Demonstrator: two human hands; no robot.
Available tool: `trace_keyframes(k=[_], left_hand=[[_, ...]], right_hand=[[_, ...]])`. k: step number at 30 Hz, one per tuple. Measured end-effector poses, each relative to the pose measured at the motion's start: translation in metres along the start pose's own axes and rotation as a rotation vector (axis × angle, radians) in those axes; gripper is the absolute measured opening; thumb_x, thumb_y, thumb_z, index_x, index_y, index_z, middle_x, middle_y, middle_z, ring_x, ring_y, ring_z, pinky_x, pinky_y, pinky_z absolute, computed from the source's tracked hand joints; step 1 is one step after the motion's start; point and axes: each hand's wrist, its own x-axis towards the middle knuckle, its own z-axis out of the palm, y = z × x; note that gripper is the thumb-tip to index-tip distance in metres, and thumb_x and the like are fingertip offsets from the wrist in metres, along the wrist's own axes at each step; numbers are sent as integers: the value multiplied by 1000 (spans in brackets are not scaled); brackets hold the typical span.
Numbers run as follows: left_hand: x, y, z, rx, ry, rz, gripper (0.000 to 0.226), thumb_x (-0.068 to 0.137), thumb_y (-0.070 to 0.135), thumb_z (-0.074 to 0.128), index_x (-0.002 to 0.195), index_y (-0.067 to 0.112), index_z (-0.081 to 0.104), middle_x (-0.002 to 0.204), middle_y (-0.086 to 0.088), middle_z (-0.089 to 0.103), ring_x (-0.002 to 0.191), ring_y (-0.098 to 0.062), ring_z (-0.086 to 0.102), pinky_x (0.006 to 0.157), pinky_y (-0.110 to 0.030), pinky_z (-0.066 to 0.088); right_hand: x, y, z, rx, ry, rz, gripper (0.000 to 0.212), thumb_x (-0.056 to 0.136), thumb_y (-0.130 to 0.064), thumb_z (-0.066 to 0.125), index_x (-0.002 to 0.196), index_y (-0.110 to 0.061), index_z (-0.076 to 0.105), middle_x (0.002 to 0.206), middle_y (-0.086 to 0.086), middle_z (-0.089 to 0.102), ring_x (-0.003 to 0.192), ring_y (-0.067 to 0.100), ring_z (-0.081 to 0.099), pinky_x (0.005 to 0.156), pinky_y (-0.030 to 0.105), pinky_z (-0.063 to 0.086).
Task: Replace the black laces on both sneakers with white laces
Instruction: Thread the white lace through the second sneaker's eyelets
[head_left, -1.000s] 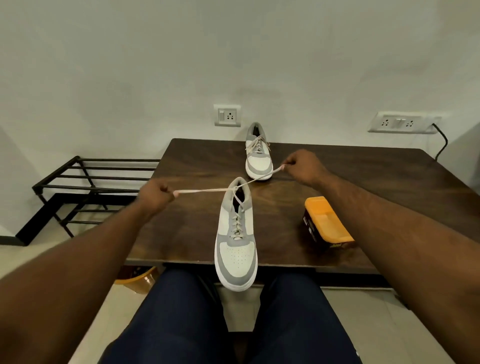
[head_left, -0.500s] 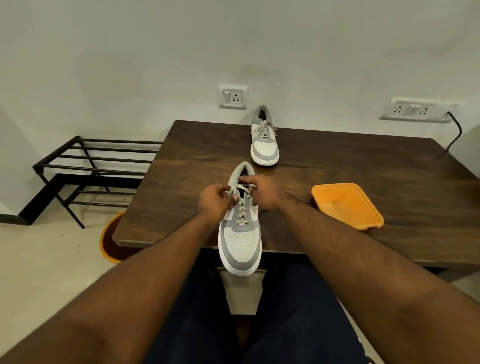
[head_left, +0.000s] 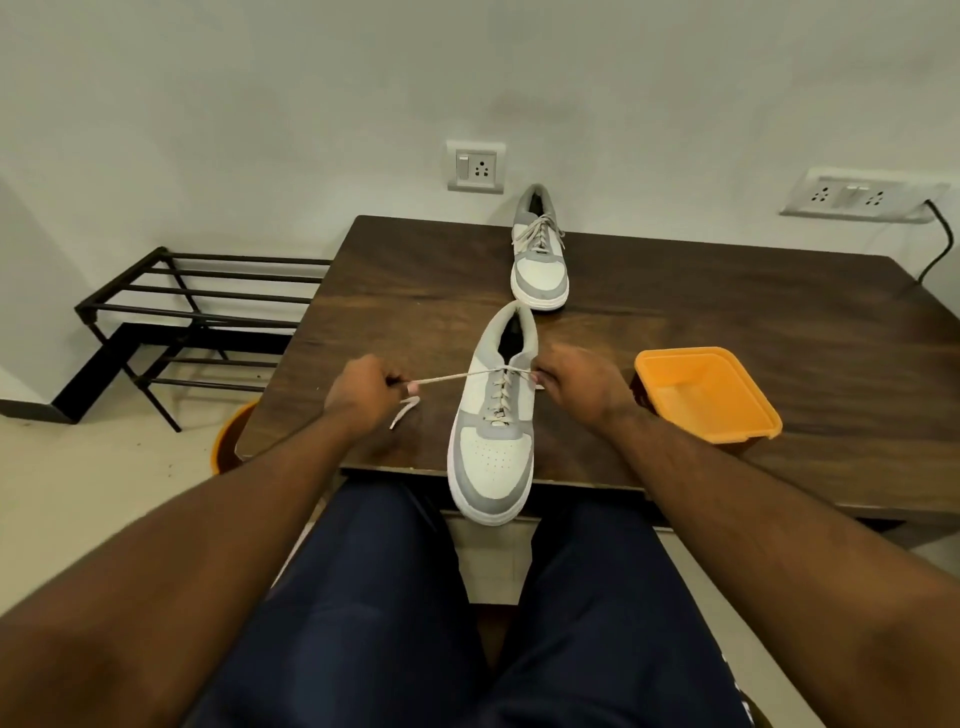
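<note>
A grey-and-white sneaker lies on the dark wooden table, its toe hanging over the front edge. A white lace is threaded up its eyelets. My left hand pinches one lace end and holds it taut out to the left; the loose tip hangs below my fingers. My right hand grips the other lace end right beside the top eyelets. A second sneaker with white laces tied stands at the table's far edge.
An orange plastic tray sits on the table just right of my right hand. A black metal rack stands on the floor at the left, and an orange bucket shows under the table's left corner. My legs are below the table edge.
Half a second ago both hands were together at the top eyelets. My left hand has since drawn its lace end out to the left; my right hand stays close to the shoe.
</note>
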Motion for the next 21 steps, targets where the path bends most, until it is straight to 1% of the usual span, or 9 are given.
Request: trace_keyframes(k=[3,6,8,9,11,13,15,18,21], left_hand=[[-8,9,6,73,-35,-28,34,85,37,72,116,23,69,114,-6,69,105,-28,64,89,-37,53],[-13,40,21,-149,-31,102,56,86,30,74,137,20,55,136,-3,58,125,-23,54,100,-30,42],[-13,56,33,-296,-57,124,50,86,25,74,133,17,59,130,-3,62,121,-18,57,98,-25,42],[-10,60,39,-337,-48,127,43,85,24,75,126,15,64,121,-3,67,112,-18,62,95,-26,46],[-10,63,50,-383,-13,125,21,85,20,75,105,12,73,94,-3,72,84,-15,67,79,-28,53],[-11,61,54,-344,3,161,6,87,17,72,86,12,74,78,-3,71,69,-15,64,67,-27,51],[-10,55,55,-192,-20,241,12,91,17,65,83,11,70,79,-5,69,71,-19,62,67,-31,50],[-7,56,43,103,-121,375,14,95,14,50,88,6,57,90,-10,63,83,-29,58,73,-42,48],[-7,64,28,280,-265,361,17,100,21,42,103,7,50,96,-12,61,87,-33,58,75,-42,48]], right_hand=[[2,-10,17,123,28,74,17,96,-23,53,99,-14,68,102,4,64,94,22,59,73,32,45],[6,-17,26,274,90,139,15,92,-23,61,104,-16,66,104,2,65,94,19,58,75,31,47],[7,-17,29,316,118,168,11,91,-21,62,100,-16,67,101,2,66,92,17,55,75,32,46],[8,-18,30,314,124,174,9,92,-20,60,96,-15,67,98,2,66,90,16,53,73,31,43],[9,-20,31,312,137,181,9,93,-15,56,88,-12,63,95,5,63,87,20,54,70,31,40],[8,-22,31,327,105,184,10,95,-12,50,88,-12,57,98,8,59,85,25,55,70,35,43],[6,-21,34,291,19,153,9,95,-11,48,97,-13,57,108,7,54,87,26,57,74,38,47],[7,-24,34,120,-97,101,20,93,-12,52,113,-15,54,118,6,50,96,28,59,81,43,52],[10,-30,26,3,-186,150,25,96,-29,46,113,-16,57,118,4,49,99,26,58,83,44,52]])
